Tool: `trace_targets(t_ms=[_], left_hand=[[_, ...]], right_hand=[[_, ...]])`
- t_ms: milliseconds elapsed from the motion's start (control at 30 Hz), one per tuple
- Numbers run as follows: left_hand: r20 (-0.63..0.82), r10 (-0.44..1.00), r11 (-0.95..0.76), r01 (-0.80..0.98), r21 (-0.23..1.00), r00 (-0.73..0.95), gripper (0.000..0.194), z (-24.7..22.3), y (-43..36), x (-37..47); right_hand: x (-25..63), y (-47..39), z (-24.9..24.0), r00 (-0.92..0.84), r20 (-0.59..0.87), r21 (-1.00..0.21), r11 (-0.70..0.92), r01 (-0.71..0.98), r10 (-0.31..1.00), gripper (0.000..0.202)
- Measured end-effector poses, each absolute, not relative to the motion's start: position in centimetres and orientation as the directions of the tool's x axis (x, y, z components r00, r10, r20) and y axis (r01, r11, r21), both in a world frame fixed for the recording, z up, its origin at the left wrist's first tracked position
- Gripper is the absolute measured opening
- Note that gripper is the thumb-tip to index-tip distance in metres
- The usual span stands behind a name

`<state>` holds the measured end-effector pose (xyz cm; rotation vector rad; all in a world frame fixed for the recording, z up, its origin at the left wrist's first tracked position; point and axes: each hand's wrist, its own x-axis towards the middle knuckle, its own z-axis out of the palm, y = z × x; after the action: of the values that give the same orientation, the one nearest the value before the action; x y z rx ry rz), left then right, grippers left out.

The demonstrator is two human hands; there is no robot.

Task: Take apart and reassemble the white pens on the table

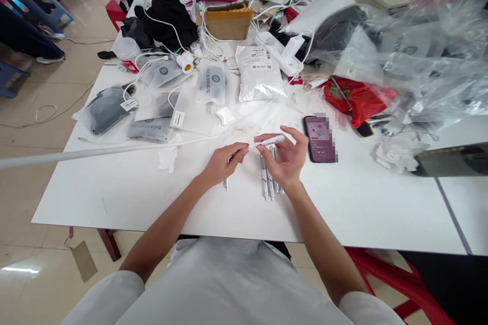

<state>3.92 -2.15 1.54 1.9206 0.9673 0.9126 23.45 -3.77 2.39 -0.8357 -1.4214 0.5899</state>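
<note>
A white and silver pen (275, 139) is held above the table, lying nearly level. My right hand (288, 156) grips it between thumb and fingers, with the forefinger raised. At the pen's left end, my left hand (225, 162) pinches with thumb and forefinger; the exact spot it holds is small and partly hidden. Several similar white and silver pens (266, 183) lie side by side on the table beneath my right hand, partly covered by it. Another pen (226, 184) lies below my left hand, mostly hidden.
A phone (320, 139) lies right of my right hand. A white cable (152, 146) crosses on the left. Behind are plastic-wrapped packages (260, 73), a power strip (284, 56), a cardboard box (224, 23) and a red bag (362, 99). Crumpled tissue (396, 155) sits at the right.
</note>
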Motion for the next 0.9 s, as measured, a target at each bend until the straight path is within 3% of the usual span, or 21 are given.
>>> trace_targets(t_ms=[233, 633, 900], left_hand=[[0.275, 0.848, -0.427, 0.274, 0.862, 0.454, 0.035, 1.12, -2.13, 3.79], [0.261, 0.876, -0.405, 0.324, 0.855, 0.407, 0.039, 1.73, -2.22, 4.02], [0.277, 0.891, -0.394, 0.307, 0.866, 0.36, 0.032, 1.71, -2.17, 4.12]], right_hand=[[23.59, -3.8, 2.4, 0.155, 0.51, -0.859, 0.492, 0.142, 0.846, 0.053], [23.36, -3.75, 2.1, 0.107, 0.503, -0.864, 0.494, 0.096, 0.858, 0.053], [23.57, -3.53, 2.47, 0.197, 0.494, -0.869, 0.483, 0.105, 0.847, 0.051]])
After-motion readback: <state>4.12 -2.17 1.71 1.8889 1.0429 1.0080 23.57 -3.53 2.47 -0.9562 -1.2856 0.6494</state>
